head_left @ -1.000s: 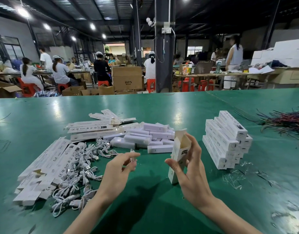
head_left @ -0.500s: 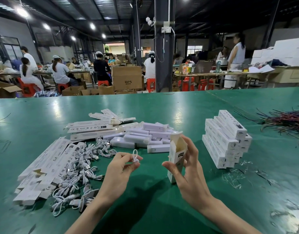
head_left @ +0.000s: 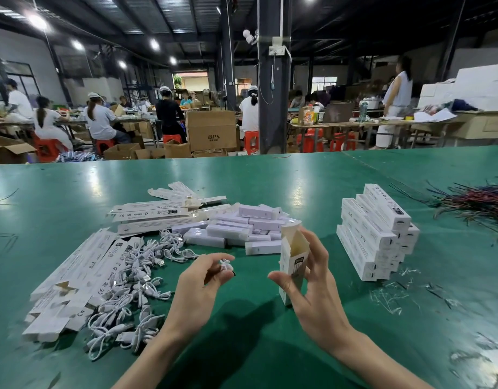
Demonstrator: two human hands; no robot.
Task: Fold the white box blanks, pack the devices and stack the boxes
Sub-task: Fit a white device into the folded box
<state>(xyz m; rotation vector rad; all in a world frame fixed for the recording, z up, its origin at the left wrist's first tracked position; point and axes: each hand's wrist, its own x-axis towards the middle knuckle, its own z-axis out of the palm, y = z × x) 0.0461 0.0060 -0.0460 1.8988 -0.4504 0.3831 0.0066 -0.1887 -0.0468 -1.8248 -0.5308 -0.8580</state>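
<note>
I see devices behind my hands, cable pile left, stack right. Right hand grips box over worktop: long axis vertical, open end up. Left hand pinches cable.

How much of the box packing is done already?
Done: a stack of closed boxes stands on the right. In hand: the right hand holds an upright box with its top open, and the left hand pinches a small white cable near it. Left: flat blanks, loose cables and pale devices wait unpacked on the green table.
</note>
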